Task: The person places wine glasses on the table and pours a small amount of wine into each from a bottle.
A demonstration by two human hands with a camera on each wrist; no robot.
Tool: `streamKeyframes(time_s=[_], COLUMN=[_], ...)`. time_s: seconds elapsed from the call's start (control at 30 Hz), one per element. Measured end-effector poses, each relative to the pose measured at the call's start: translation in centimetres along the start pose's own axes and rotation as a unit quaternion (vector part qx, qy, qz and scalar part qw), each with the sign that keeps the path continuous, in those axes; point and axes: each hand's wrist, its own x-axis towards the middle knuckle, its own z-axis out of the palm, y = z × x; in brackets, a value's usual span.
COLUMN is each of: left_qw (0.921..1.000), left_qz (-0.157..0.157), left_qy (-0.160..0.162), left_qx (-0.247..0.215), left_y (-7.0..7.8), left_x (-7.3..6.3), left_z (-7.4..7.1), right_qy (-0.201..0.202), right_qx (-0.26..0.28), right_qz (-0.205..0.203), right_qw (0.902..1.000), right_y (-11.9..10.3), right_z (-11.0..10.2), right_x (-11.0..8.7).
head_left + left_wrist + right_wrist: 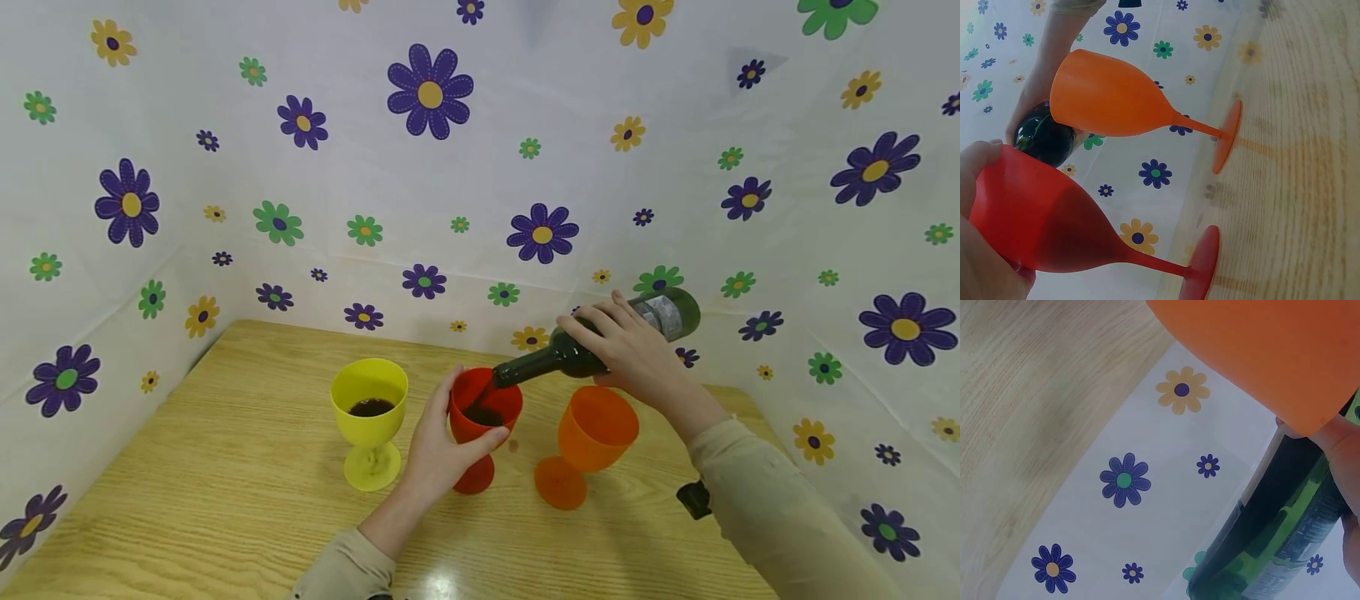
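Observation:
My left hand (438,450) grips the bowl of a red goblet (467,387), which stands on its foot on the table. With my right hand (630,354) I hold a green glass wine bottle (573,353) by its body, tilted neck-down to the left. Its mouth is over the red goblet's rim, and a thin dark stream runs into dark liquid (483,415) in the bowl. An orange goblet (592,446) stands under my right hand. In the left wrist view, the red goblet's stem and foot (1200,265) show against the tabletop.
A yellow goblet (367,427) with dark liquid in it stands left of my left hand. The wooden table (225,433) meets a white, flower-printed cloth backdrop (337,183) at the back and on both sides.

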Motion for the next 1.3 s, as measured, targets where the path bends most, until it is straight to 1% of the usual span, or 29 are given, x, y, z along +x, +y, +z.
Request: streamKeyframes(time_s=[0.27,0.53,0.83,1.03,1.2,1.3], left_qw=[1.0,1.0,0.9999,0.9999,0.9999,0.9999], left_qz=[-0.003,0.005,-0.006,-0.007,-0.01,-0.01], left_qy=[-0.001,0.002,0.0,-0.001,-0.002,-0.003], left_qx=[-0.001,-0.006,-0.009,-0.011,-0.008,-0.007], left_y=[0.1,0.0,0.1,0.1,0.0,0.0], left_x=[-0.1,-0.1,0.0,0.0,0.0,0.0], left_z=[-0.1,0.0,0.0,-0.1,0.0,-0.1], right_qy=[-0.018,-0.053,-0.085,-0.105,-0.126,-0.131], right_qx=[-0.003,0.007,0.025,0.033,0.039,0.041], right_qz=[-0.004,0.006,0.0,-0.006,-0.001,0.0], right_qw=[0.9998,0.9985,0.9961,0.9939,0.9913,0.9906], right_y=[0.0,0.1,0.6,0.7,0.9,1.0], right_z=[-0.1,-0.1,-0.2,-0.2,-0.2,-0.1], right_x=[0.4,0.6,1.2,1.7,2.0,2.1])
